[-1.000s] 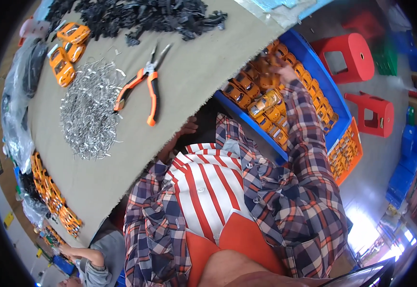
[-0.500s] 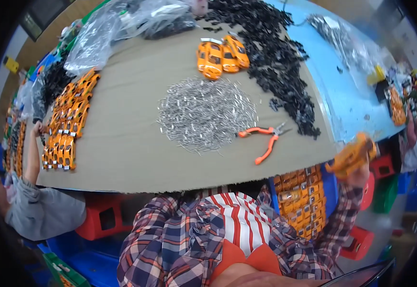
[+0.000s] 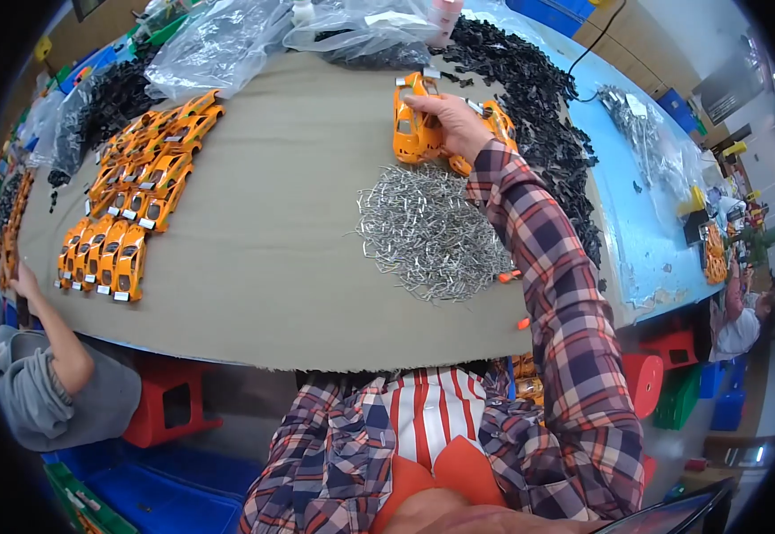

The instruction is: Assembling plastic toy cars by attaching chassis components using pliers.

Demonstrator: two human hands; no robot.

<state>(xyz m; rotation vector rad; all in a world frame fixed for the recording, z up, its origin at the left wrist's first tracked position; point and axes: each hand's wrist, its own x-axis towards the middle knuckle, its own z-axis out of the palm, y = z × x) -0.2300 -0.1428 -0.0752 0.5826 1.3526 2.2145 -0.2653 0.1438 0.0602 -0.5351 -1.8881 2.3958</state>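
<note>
My right hand [image 3: 460, 125] is closed over an orange toy car body [image 3: 417, 133] at the far middle of the cloth-covered table. Another orange car body [image 3: 497, 121] lies just right of the hand, partly hidden by it. Nearer to me is a round heap of small silvery metal pins [image 3: 432, 236], partly under my right sleeve. Pliers with orange handles [image 3: 509, 277] show only in part behind that forearm. My left hand is out of view.
Orange car bodies [image 3: 129, 200] stand in rows at the left, beside a co-worker's arm [image 3: 49, 325]. Small black parts [image 3: 548, 107] spread along the right, before a blue surface [image 3: 650, 231]. Clear plastic bags [image 3: 218, 53] lie at the back. An uncovered bit of the crate's car bodies [image 3: 527, 378] shows below the table edge.
My right hand has swung from the right, near the crate, to the car bodies at the far middle, carrying an orange car body. The whole view has turned somewhat.
</note>
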